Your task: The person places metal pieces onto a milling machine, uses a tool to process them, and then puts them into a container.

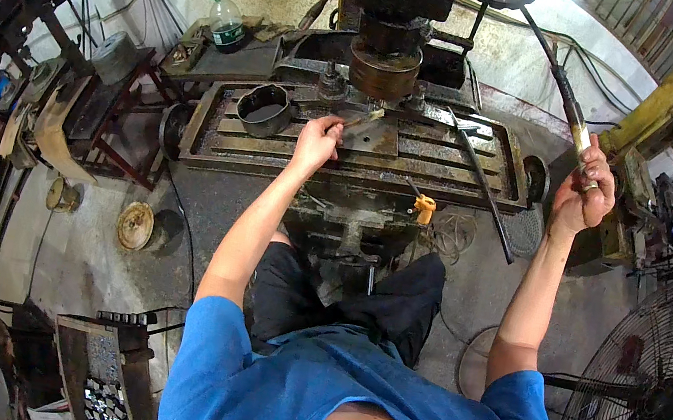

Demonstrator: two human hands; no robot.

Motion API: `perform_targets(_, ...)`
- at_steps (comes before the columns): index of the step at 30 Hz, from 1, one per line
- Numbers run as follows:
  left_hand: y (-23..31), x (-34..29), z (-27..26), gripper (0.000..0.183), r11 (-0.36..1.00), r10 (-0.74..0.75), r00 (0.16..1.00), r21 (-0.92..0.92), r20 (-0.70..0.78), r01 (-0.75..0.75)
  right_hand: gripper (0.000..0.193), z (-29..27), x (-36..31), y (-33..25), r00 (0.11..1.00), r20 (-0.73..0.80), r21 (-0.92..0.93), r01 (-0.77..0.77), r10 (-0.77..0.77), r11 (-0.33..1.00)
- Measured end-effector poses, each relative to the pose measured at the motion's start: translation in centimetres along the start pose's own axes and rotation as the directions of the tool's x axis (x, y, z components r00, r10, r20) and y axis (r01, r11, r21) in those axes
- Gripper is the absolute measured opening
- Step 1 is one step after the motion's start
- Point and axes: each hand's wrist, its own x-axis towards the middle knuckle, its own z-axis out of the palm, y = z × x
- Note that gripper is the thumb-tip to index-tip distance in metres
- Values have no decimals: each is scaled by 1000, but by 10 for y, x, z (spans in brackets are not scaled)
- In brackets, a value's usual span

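Note:
My left hand (319, 142) is closed round the thin handle of a small brush (377, 115). Its pale tip points right, just below the round spindle head (383, 72) of a milling machine. A dark pot (264, 112) of dark liquid stands on the slotted machine table (227, 143), left of that hand. Raised at the right, my right hand (588, 189) wraps round the light-coloured grip of a long black lever (566, 93), which slants up toward the machine's head. Clamping bolts (330, 81) stand beside the spindle; metal chips lie about the table.
A long black bar (485, 187) lies across the table's right side, past its front edge. An orange fitting (423, 208) sits at the front. A large fan (638, 389) stands at lower right, a round tin (135, 226) on the floor at left, and a bottle (226, 21) behind.

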Motion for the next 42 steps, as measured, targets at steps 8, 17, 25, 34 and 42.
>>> perform_targets(8,2,-1,3,29,1000,-11,999,-4,-34,10,21,1,-3,2,1000,-13,9,4,-4,1000)
perform_targets(17,8,1,2,25,999,31,998,33,-59,-29,24,5,18,-6,999,-43,-87,21,-25,996)
perform_targets(25,4,5,5,27,998,48,997,45,-57,-45,22,11,46,-8,995,12,-60,104,-104,993)
perform_targets(34,-1,16,15,24,998,66,997,13,-47,-65,22,5,84,-15,986,78,-131,159,-150,978)
perform_targets(42,-9,26,21,23,989,144,987,31,-67,-142,26,2,143,-16,937,262,-58,255,-232,965)
